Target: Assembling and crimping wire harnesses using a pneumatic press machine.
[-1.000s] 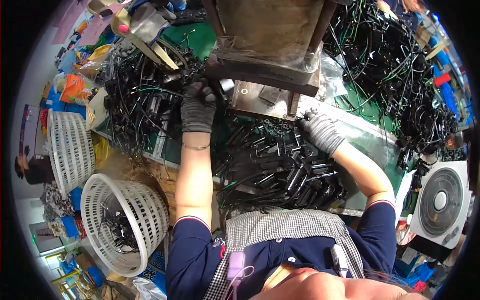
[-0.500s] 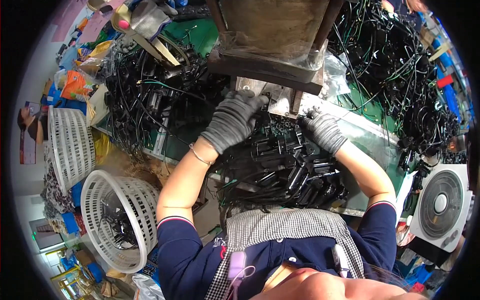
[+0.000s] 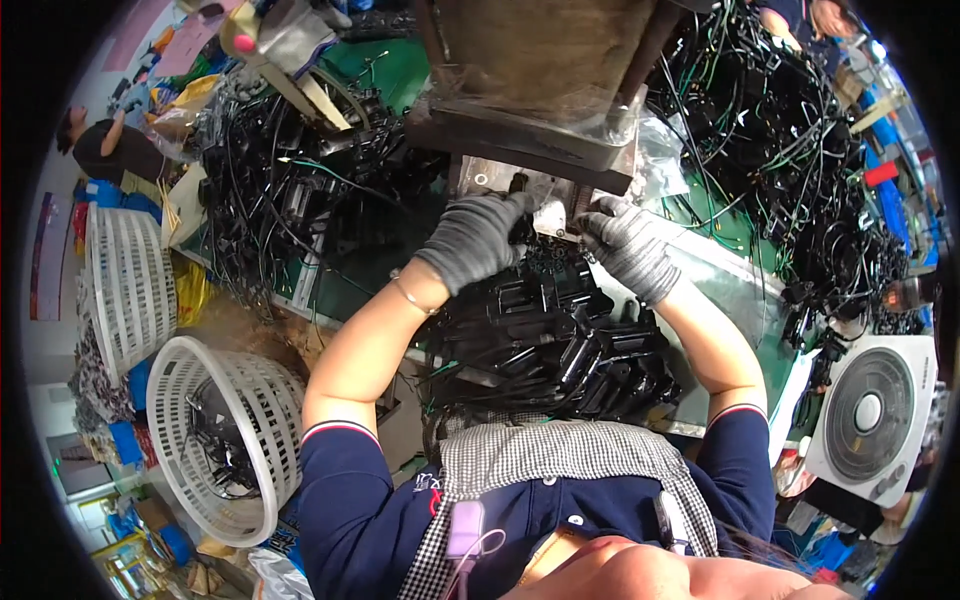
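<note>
My left hand (image 3: 478, 238), in a grey knitted glove, is closed at the metal base plate (image 3: 552, 212) of a machine. Its thumb and fingers pinch a black part (image 3: 521, 226), mostly hidden by the glove. On the plate's other side, my right hand (image 3: 632, 252), gloved alike, has its fingers bent inward at the plate's edge. Whatever lies between those fingertips is hidden. Small metal rings (image 3: 548, 256) are heaped between the hands, just in front of the plate. Nearer my body lies a pile of black plastic parts with cables (image 3: 560, 345).
The heavy machine head (image 3: 530, 135) overhangs both hands. Tangled black cabled parts are heaped left (image 3: 265, 215) and right (image 3: 770, 160) on the green table. White baskets (image 3: 265, 430) stand at left, a white fan (image 3: 868, 412) at right. Other people (image 3: 118, 150) are farther off.
My right hand has moved left and a little upward, closer to the plate's middle and my left hand. The left hand remains at the plate. The whole view has shifted slightly.
</note>
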